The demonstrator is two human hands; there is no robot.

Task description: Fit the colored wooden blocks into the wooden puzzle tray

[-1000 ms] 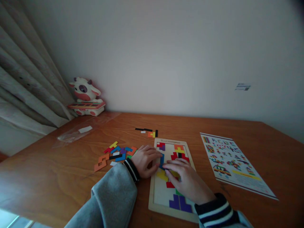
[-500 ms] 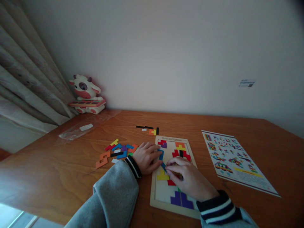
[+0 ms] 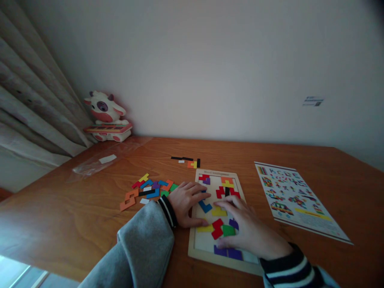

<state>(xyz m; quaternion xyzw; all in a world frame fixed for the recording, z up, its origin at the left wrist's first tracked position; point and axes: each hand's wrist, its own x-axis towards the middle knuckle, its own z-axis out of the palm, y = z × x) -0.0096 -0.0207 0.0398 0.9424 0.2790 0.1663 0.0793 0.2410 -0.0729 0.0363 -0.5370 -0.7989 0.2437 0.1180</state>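
Fingers [image 3: 230, 205] apart, your right hand [image 3: 247, 230] has an unclosed grip over the puzzle tray [image 3: 220, 262], a green piece [image 3: 228, 231] in the gap; your left hand [image 3: 186, 201], likewise spread, crosses the tray's edge near a blue piece [image 3: 205, 207]. Farther, black strips [image 3: 187, 159] lie on the tabletop [image 3: 87, 224].

No word can be read with certainty. A line of lettering [image 3: 220, 173] runs along the far rim of the wooden tray [image 3: 222, 262], too blurred to make out; the printed sheet [image 3: 312, 224] on the counter [image 3: 75, 224] bears small colored letter-like shapes and a yellow band near its lower edge, and the wall [image 3: 210, 80] carries a sticker [image 3: 313, 101] with illegible lines and a small dark square.
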